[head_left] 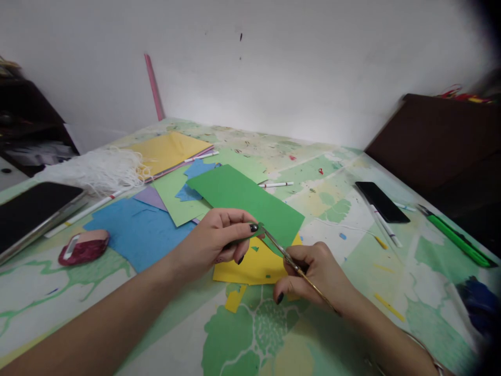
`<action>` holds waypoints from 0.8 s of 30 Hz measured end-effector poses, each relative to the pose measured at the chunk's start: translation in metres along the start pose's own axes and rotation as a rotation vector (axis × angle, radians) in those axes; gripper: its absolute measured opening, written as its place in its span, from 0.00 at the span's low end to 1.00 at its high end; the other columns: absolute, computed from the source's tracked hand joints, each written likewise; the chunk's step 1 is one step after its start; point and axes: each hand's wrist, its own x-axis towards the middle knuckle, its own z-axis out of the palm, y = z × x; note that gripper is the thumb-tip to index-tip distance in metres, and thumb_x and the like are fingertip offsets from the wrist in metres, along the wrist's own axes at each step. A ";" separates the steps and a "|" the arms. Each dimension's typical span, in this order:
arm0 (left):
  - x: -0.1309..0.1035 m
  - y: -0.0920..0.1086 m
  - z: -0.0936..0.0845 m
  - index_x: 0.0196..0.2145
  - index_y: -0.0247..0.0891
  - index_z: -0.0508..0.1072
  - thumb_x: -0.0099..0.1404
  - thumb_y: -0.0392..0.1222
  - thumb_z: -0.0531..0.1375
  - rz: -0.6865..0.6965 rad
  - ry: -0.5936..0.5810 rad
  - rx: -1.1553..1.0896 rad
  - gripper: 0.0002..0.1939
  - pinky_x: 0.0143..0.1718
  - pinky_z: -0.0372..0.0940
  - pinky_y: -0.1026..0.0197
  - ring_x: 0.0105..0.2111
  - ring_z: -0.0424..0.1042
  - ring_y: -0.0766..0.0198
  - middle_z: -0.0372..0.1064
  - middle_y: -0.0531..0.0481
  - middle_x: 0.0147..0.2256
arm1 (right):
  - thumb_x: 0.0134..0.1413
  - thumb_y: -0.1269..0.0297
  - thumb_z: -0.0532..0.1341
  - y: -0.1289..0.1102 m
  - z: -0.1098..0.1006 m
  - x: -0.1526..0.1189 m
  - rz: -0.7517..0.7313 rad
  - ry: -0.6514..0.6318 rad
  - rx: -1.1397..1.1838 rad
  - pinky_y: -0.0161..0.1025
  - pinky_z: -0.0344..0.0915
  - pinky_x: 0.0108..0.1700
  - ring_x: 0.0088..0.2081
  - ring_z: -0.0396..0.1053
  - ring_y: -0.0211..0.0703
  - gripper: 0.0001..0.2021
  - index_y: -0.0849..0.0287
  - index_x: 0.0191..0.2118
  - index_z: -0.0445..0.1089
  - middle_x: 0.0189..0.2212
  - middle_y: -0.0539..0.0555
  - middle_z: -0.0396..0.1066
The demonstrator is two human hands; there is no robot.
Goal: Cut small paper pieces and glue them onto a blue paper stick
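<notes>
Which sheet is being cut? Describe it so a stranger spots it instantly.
Start at the patterned table and find the fan of coloured papers near its middle. The dark green sheet lies on top, above the yellow sheet. It alone is deep green; the neighbours are pale green, blue and yellow.

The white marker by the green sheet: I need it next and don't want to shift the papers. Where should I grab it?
Judging by its pose, pinch the white marker mid-barrel from above. It lies flat on the table, nearly crosswise, just beyond the dark green sheet, with bare table on its far side.
</notes>
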 end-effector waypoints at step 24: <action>0.002 -0.003 0.011 0.23 0.34 0.68 0.57 0.36 0.56 -0.017 0.007 -0.286 0.07 0.12 0.44 0.71 0.11 0.53 0.75 0.59 0.55 0.11 | 0.40 0.51 0.66 0.004 -0.004 -0.002 -0.120 0.113 -0.225 0.30 0.39 0.19 0.19 0.40 0.29 0.23 0.61 0.16 0.55 0.13 0.42 0.44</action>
